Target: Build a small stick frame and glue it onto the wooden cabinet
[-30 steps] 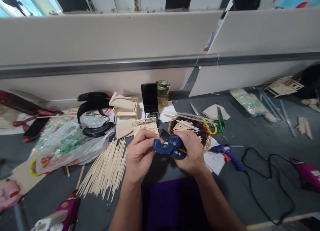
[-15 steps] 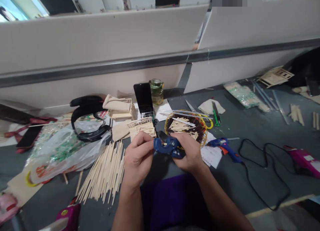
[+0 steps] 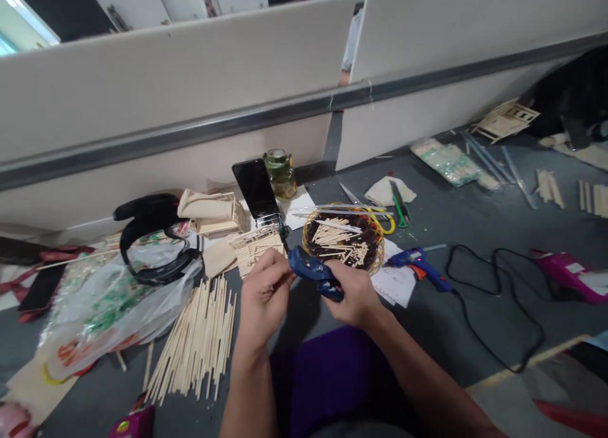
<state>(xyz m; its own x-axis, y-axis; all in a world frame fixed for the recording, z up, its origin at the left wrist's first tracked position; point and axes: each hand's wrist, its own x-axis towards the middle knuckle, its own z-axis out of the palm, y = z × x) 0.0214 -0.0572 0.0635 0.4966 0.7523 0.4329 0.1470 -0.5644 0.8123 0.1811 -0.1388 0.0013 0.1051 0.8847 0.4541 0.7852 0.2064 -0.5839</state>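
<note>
Blue cutter (image 3: pixel 311 264) held up over the surface (image 3: pixel 451 216), right hand (image 3: pixel 354 292) closed snugly round its handles! Left hand (image 3: pixel 266 292) pinches right by the cutter's head; what that grip holds, I can't tell. A sudden squeeze could nip it! Beyond, a basket (image 3: pixel 379 251) carries short sticks (image 3: pixel 332 232) and tiny offcuts (image 3: pixel 360 254); a plastic bag (image 3: pixel 137 327) shows something green.

From my cutter (image 3: pixel 311 266), sticks (image 3: pixel 202 337) lie at eight o'clock, the basket (image 3: pixel 372 238) at one, the glue gun (image 3: pixel 414 259) at three, the phone (image 3: pixel 255 188) at eleven, a jar (image 3: pixel 284 175) behind it.
</note>
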